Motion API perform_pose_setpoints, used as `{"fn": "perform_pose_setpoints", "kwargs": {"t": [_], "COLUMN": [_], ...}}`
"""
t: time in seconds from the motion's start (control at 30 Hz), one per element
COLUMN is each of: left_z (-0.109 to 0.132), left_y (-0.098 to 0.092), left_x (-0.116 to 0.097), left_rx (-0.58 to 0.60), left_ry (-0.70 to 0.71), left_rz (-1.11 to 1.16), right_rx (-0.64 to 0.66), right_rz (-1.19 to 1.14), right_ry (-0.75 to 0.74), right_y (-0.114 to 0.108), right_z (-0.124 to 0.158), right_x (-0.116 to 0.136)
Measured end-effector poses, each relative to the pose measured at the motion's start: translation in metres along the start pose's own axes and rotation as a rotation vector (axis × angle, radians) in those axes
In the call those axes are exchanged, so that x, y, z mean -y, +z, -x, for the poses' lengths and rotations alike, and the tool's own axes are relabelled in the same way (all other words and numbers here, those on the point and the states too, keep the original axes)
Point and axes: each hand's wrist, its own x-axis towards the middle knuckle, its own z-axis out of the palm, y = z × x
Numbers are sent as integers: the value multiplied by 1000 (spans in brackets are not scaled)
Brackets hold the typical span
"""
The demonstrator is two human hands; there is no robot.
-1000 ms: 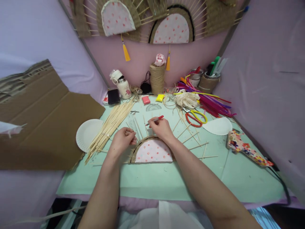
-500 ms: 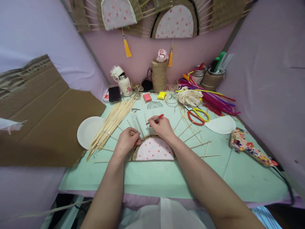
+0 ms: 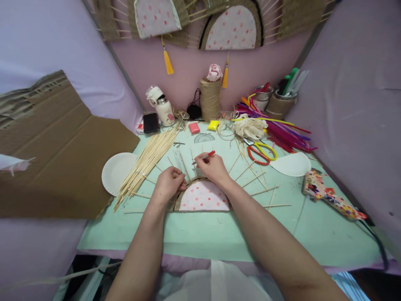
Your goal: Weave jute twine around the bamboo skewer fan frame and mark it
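Beside the half-round panel (image 3: pixel 205 196), our right grip (image 3: pixel 210 166) pinches a red-ended pen (image 3: pixel 210 154); our left grip (image 3: pixel 169 182) curls, contents unclear. Likely marking sticks (image 3: pixel 192 155), we next need the ruler (image 3: pixel 179 160) steady.

A pale bottle (image 3: pixel 165 113) stands just beside a flat black object (image 3: pixel 151 123) near the back. Brown cardboard (image 3: pixel 62 163) spreads along the left; yellow tassels (image 3: pixel 168 63) hang against the pink wall (image 3: pixel 194 65).
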Motion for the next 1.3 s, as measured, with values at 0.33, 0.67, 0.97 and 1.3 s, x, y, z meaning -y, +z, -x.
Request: {"fn": "perform_pose_setpoints", "kwargs": {"t": [0.33, 0.67, 0.97, 1.3], "left_z": [-2, -2, -5, -1], "left_y": [1, 0, -2, -1], "left_x": [-1, -1, 6, 0], "left_rx": [2, 1, 12, 1], "left_ry": [-29, -20, 8, -7], "left_rz": [17, 0, -42, -2], "right_rx": [24, 68, 70, 67], "right_rz": [-17, -58, -77, -47], "right_ry": [33, -13, -15, -20], "right_y": [1, 7, 11, 16], "right_z": [2, 3, 2, 1], "right_x": [5, 4, -1, -5]}}
